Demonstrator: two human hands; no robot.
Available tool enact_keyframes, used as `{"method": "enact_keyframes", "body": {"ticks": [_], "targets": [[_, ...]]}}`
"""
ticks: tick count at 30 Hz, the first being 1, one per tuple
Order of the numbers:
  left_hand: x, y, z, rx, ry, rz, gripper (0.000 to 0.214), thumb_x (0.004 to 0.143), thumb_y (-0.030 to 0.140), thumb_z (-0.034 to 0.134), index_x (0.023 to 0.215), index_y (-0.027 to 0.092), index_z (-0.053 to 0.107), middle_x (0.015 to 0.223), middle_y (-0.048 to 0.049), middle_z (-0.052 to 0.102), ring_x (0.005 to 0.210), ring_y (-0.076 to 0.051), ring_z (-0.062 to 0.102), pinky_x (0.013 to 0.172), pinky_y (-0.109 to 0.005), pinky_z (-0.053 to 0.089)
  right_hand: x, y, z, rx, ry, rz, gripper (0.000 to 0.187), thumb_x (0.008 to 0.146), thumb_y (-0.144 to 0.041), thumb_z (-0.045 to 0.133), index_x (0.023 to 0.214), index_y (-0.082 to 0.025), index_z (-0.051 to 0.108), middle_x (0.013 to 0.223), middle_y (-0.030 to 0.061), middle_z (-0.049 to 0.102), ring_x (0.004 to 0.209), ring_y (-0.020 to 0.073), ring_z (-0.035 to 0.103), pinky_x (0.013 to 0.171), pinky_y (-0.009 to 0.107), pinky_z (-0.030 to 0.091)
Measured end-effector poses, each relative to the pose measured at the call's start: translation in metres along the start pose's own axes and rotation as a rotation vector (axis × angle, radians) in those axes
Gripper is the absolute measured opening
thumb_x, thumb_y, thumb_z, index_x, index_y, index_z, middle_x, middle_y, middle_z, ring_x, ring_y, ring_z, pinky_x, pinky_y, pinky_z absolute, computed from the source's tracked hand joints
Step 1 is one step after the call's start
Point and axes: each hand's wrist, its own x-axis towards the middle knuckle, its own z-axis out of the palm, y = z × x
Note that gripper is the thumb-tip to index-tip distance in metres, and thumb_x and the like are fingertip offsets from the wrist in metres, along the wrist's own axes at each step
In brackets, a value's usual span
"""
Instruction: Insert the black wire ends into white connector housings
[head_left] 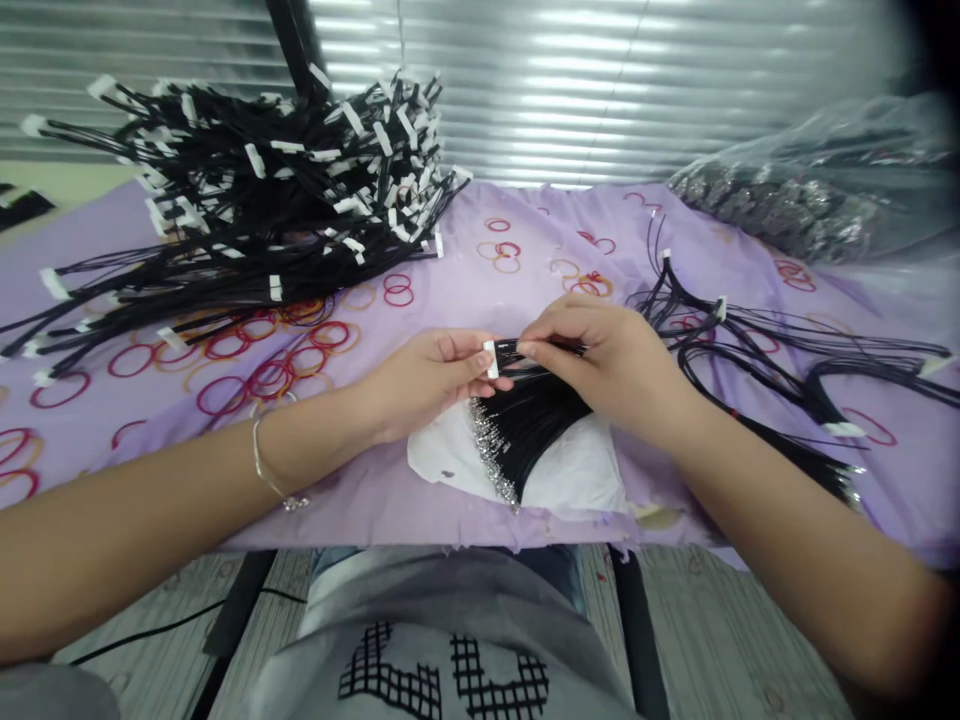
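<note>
My left hand [427, 385] pinches a small white connector [490, 359] between thumb and fingertips. My right hand [600, 365] is closed in a pinch on thin black wires [551, 349] that run into that connector. Beneath both hands lies a fanned bundle of black wires with metal terminals [517, 435], resting on a white sheet [577, 480] on the purple cloth [465, 280].
A big heap of black wire harnesses with white connectors [255, 190] fills the back left. More loose black wires [757, 350] lie at the right. A clear plastic bag of parts [810, 190] sits at the back right. The table's front edge runs just above my lap.
</note>
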Motion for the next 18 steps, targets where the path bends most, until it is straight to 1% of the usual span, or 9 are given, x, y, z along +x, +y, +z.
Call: {"method": "enact_keyframes", "body": {"ticks": [2, 4, 6, 7, 9, 11, 14, 18], "targets": [[0.0004, 0.0003, 0.0014, -0.025, 0.024, -0.008, 0.015, 0.085, 0.011, 0.049, 0.093, 0.008, 0.062, 0.083, -0.0037, 0.063, 0.072, -0.005, 0.058, 0.069, -0.017, 0.042, -0.0010, -0.0010, -0.0017, -0.003, 0.064, -0.017, 0.011, 0.082, -0.022, 0.058, 0.083, -0.018, 0.069, 0.080, 0.0011, 0.064, 0.075, 0.0107, 0.057, 0.070, 0.024, 0.042], [0.0004, 0.0012, 0.0028, -0.050, 0.054, -0.031, 0.017, 0.086, 0.008, 0.046, 0.092, 0.008, 0.062, 0.083, -0.0038, 0.063, 0.071, -0.005, 0.058, 0.071, -0.018, 0.043, -0.0025, -0.0024, -0.0024, 0.008, 0.102, 0.026, 0.013, 0.079, -0.024, 0.062, 0.089, -0.019, 0.068, 0.078, 0.0005, 0.064, 0.072, 0.0111, 0.058, 0.068, 0.024, 0.043], [0.0004, 0.0023, 0.0037, -0.075, 0.076, -0.047, 0.018, 0.086, 0.006, 0.044, 0.091, 0.008, 0.061, 0.082, -0.0036, 0.063, 0.071, -0.005, 0.058, 0.073, -0.019, 0.043, -0.0039, -0.0042, -0.0023, -0.020, 0.119, 0.049, 0.016, 0.076, -0.025, 0.065, 0.091, -0.019, 0.067, 0.075, 0.0004, 0.064, 0.069, 0.0115, 0.057, 0.065, 0.024, 0.042], [0.0004, 0.0027, 0.0038, -0.083, 0.079, -0.049, 0.018, 0.086, 0.006, 0.044, 0.090, 0.008, 0.061, 0.082, -0.0035, 0.063, 0.070, -0.005, 0.058, 0.074, -0.019, 0.044, -0.0044, -0.0051, -0.0020, -0.049, 0.110, 0.026, 0.015, 0.076, -0.025, 0.065, 0.088, -0.018, 0.066, 0.073, 0.0008, 0.063, 0.068, 0.0116, 0.056, 0.065, 0.025, 0.042], [0.0004, 0.0031, 0.0035, -0.079, 0.057, -0.050, 0.018, 0.086, 0.008, 0.045, 0.090, 0.009, 0.062, 0.082, -0.0036, 0.064, 0.071, -0.006, 0.058, 0.075, -0.020, 0.044, -0.0049, -0.0067, -0.0006, -0.109, 0.056, -0.065, 0.009, 0.079, -0.024, 0.062, 0.081, -0.016, 0.065, 0.074, 0.0023, 0.062, 0.069, 0.0115, 0.055, 0.066, 0.025, 0.041], [0.0003, 0.0028, 0.0029, -0.058, 0.024, -0.048, 0.018, 0.086, 0.009, 0.046, 0.089, 0.009, 0.064, 0.083, -0.0043, 0.064, 0.073, -0.006, 0.059, 0.077, -0.020, 0.044, -0.0048, -0.0077, 0.0018, -0.150, 0.000, -0.135, 0.009, 0.080, -0.019, 0.058, 0.077, -0.015, 0.065, 0.075, 0.0036, 0.061, 0.070, 0.0115, 0.054, 0.065, 0.024, 0.040], [-0.0004, 0.0021, 0.0026, -0.020, 0.000, -0.035, 0.019, 0.086, 0.009, 0.046, 0.088, 0.009, 0.065, 0.085, -0.0050, 0.064, 0.077, -0.007, 0.059, 0.081, -0.022, 0.044, -0.0041, -0.0088, 0.0055, -0.169, -0.010, -0.125, 0.008, 0.076, -0.012, 0.057, 0.075, -0.015, 0.065, 0.073, 0.0031, 0.060, 0.069, 0.0111, 0.054, 0.064, 0.023, 0.039], [-0.0012, 0.0018, 0.0027, -0.008, -0.007, -0.031, 0.021, 0.086, 0.009, 0.045, 0.088, 0.010, 0.066, 0.087, -0.0054, 0.064, 0.078, -0.007, 0.059, 0.084, -0.022, 0.044, -0.0031, -0.0104, 0.0051, -0.156, -0.003, -0.089, 0.009, 0.072, -0.009, 0.057, 0.071, -0.014, 0.064, 0.069, 0.0018, 0.059, 0.065, 0.0096, 0.052, 0.061, 0.021, 0.039]]}}
